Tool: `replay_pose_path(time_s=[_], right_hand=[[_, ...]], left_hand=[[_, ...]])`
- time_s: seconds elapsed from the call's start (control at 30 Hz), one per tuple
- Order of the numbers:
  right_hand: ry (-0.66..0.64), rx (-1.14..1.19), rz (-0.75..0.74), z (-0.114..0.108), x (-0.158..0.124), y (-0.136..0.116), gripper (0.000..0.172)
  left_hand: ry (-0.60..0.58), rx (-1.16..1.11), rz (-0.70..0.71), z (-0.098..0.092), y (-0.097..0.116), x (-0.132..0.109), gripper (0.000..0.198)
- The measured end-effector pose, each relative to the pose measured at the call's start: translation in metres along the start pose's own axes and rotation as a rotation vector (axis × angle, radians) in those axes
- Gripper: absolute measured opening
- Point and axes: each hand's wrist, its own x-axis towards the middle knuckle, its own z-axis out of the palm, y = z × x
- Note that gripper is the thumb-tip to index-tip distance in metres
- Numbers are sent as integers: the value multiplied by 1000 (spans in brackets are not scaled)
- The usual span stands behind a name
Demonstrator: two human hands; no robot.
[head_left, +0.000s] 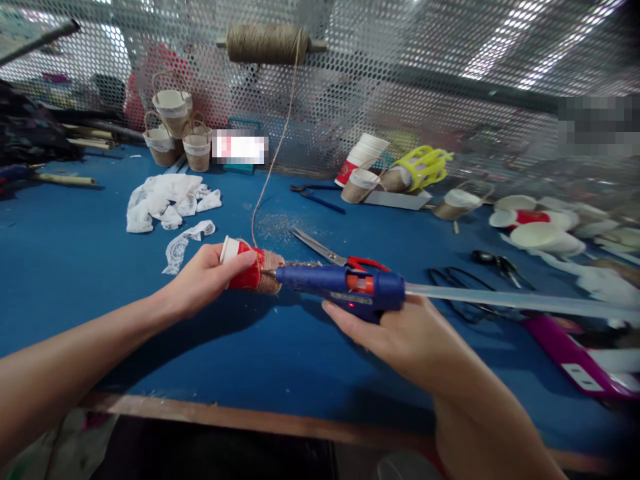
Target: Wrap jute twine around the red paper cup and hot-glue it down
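Note:
My left hand (213, 277) grips a red paper cup (245, 270) lying on its side, its white rim to the left. Twine (271, 272) is wound round the cup's base end, and a strand runs up from it to a spool of twine (267, 44) on the mesh. In my right hand (400, 333) is a blue hot glue gun (320, 283), its nozzle at the wound twine; whether it touches cannot be made out. A long clear glue stick (500, 297) sticks out of its back. Scissors with red handles (325, 248) lie just behind the gun.
White lace (167, 200) lies left on the blue table (240, 353). Small twine-wrapped baskets (173, 110) are stacked behind it. Pliers (320, 197), stacked paper cups (363, 157) and a yellow net-like piece (425, 167) lie at the back. Black cable (450, 273) and a purple power strip (570, 357) are on the right.

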Motion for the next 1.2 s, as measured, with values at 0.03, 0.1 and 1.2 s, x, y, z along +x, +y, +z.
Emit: replay_pose_path(time_s=[0.03, 0.1, 1.2], right_hand=[[-5, 2, 6, 0, 0, 0, 22], [4, 6, 15, 0, 0, -1, 21], [40, 15, 8, -5, 0, 3, 24]], left_hand=[[6, -9, -5, 0, 0, 0, 30], [10, 1, -7, 0, 0, 0, 29], [-16, 493, 266, -2, 0, -9, 40]])
